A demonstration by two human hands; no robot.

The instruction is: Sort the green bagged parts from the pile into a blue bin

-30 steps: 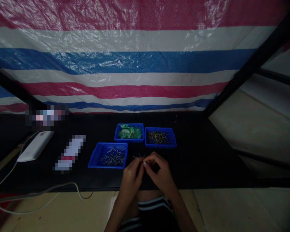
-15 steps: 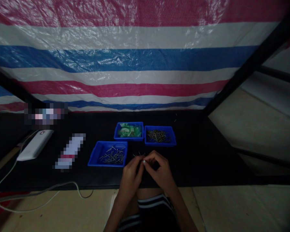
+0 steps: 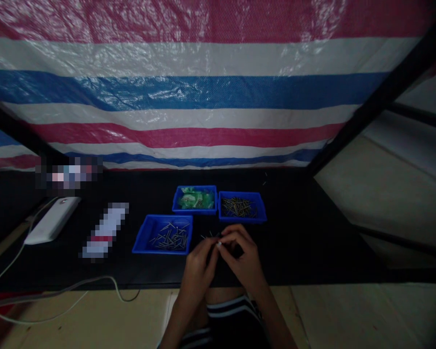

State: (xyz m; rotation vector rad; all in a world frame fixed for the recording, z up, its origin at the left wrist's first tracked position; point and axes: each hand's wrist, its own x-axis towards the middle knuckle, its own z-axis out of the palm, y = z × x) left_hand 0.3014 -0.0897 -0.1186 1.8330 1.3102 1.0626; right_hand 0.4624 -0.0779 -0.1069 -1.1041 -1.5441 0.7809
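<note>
Black surfacing on the counter [image 3: 305, 247] and dim light make tiny parts hard to spot, so a drop is probably your main worry. With your fingertips as the centre of the dial and twelve straight ahead, the small white piece [image 3: 219, 244] sits at that centre, where your hands meet. Your right hand [image 3: 242, 253] pinches it between thumb and forefinger. Your left hand [image 3: 199, 264] presses its thumb and forefinger in at the same spot, but whether those fingers grip anything I cannot tell; they hide it.

Uneven pressure from the two sides could squirt the piece out; toward six o'clock it could end up on your lap [image 3: 236, 322] or the floor [image 3: 327, 315]. Loose pins [image 3: 205, 237] lie just beyond your left fingertips at ten o'clock: a low sweep could scatter them or prick you.

At nine o'clock, the left blue tray [image 3: 142, 240] holds silvery pins; at one o'clock, the right blue tray [image 3: 262, 209] holds darker ones. Reach without looking and you might mix them, since their shapes look alike. At eleven, the blue tray of green packets [image 3: 194, 212] sits close against its right-hand neighbour, so bumping either could jog both. At eight, the pale cable [image 3: 111, 276] loops near the counter's edge and could snag a forearm.
</note>
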